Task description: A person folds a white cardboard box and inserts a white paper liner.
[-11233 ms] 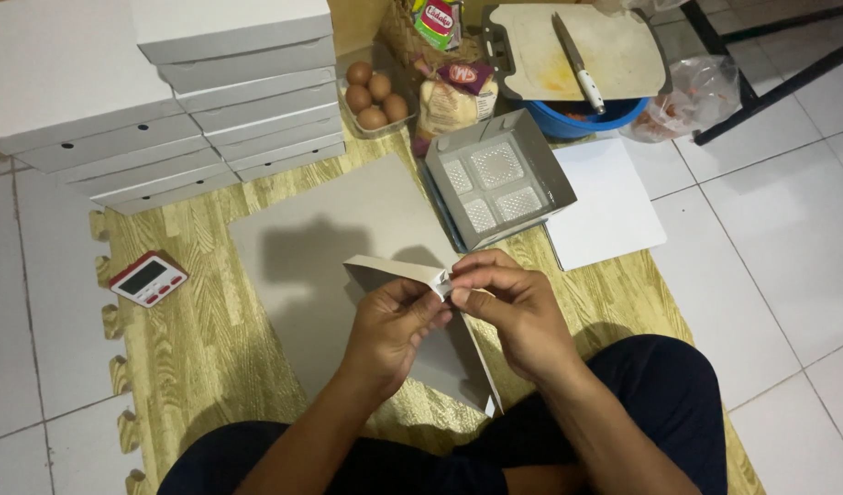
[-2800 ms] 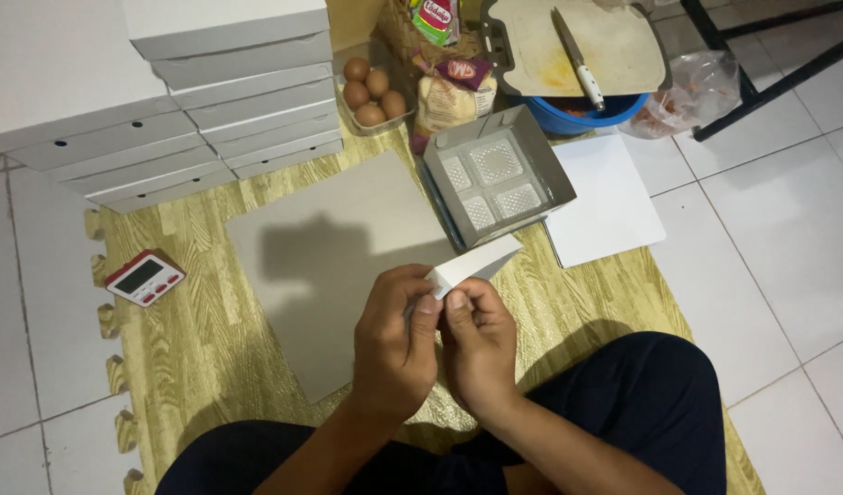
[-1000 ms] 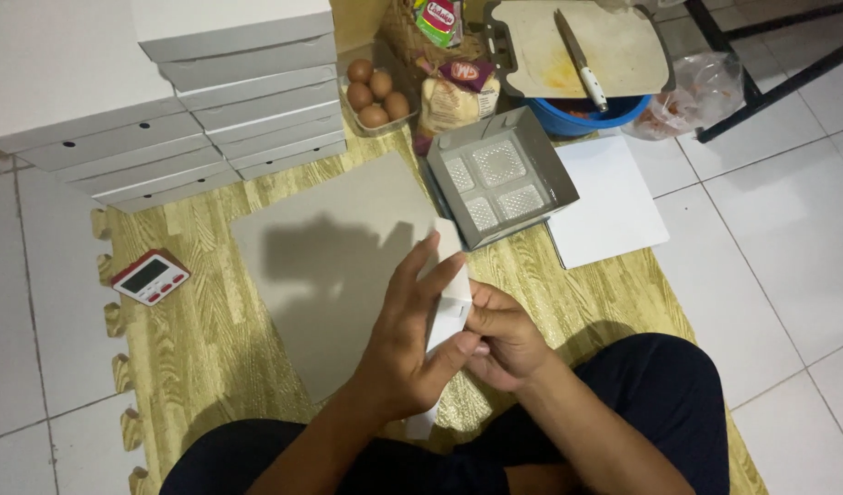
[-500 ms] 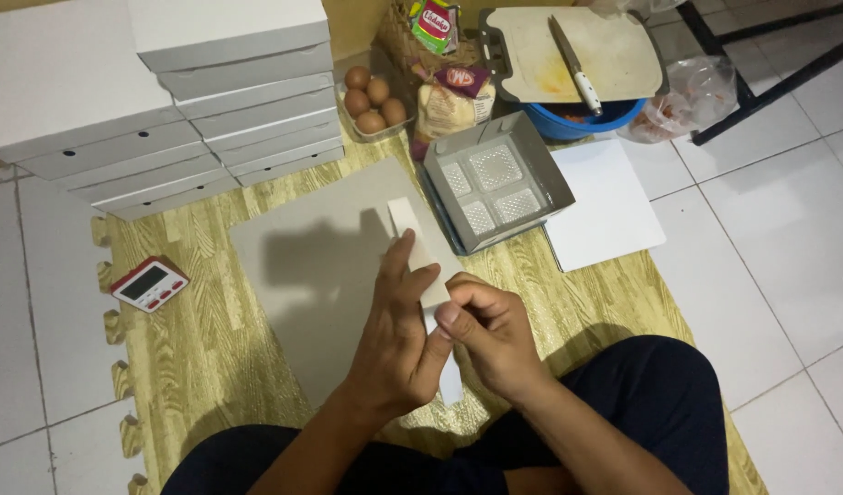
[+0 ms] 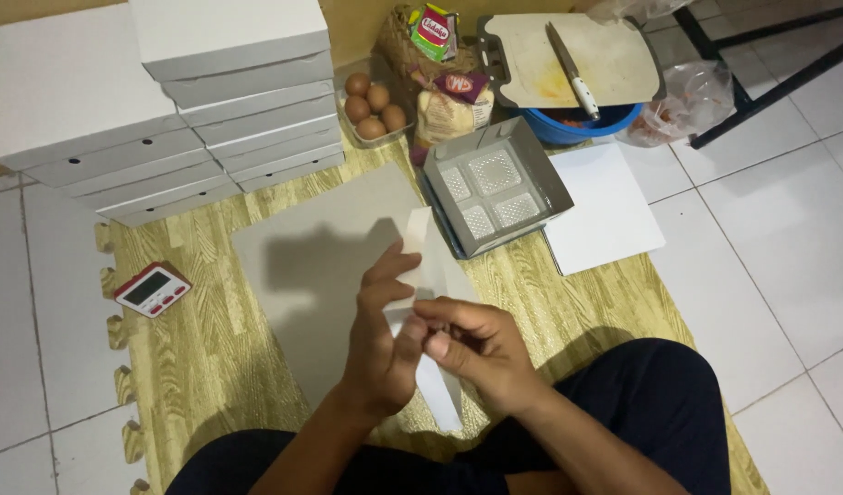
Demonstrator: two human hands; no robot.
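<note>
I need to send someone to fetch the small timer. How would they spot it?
Start at the wood-pattern foam mat on the white tiled floor. Near its left edge, below the stacked white boxes, lies the timer: small, red-rimmed, with a dark screen, the only red-and-white gadget there.

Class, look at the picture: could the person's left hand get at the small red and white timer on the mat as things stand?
Probably yes, once it lets go. The timer lies in the open on the mat to that side, with nothing between. But the left hand and right hand are both busy holding a folded white card.
</note>
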